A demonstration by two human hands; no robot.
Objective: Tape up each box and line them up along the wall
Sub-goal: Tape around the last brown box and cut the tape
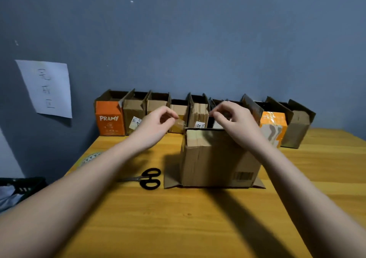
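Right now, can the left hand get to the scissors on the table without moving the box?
Probably yes. The scissors lie in the open on the table, left of the box and below the left hand. Nothing lies between them, but that hand pinches a clear tape piece.

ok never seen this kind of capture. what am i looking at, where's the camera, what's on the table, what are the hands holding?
There is no machine here: a person works with two bare hands. The single picture comes from a wide-angle camera worn on the head, looking forward and down, so both forearms reach in from the bottom edge.

On the wooden table a brown cardboard box stands in front of the person, its flaps splayed flat at the base. Black-handled scissors lie to its left. A row of open boxes stands along the blue-grey wall, among them an orange one marked PRAMY.

The left hand and the right hand hover over the box's top edge, fingertips pinched. A strip of clear tape seems to hang from the left fingers; whether it reaches the right hand I cannot tell.
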